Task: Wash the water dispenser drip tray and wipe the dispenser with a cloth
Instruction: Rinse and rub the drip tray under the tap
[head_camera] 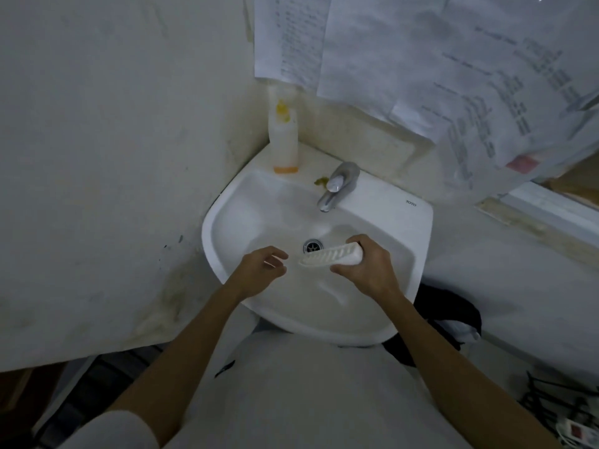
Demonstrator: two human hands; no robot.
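Note:
The white slotted drip tray (330, 256) is held over the bowl of the white sink (382, 209), just in front of the drain (313, 245). My right hand (366, 267) grips the tray's right end. My left hand (262, 270) hovers just left of the tray's free end, fingers loosely curled and apart, holding nothing. The chrome tap (337, 186) stands at the back of the sink; no water stream is visible. No cloth or dispenser is in view.
A soap bottle (284, 134) with orange liquid at its bottom stands on the sink's back left corner. Printed papers (421, 59) hang on the wall behind. A wall (113, 157) closes the left side. A dark bag (447, 315) and cables (557, 406) lie at lower right.

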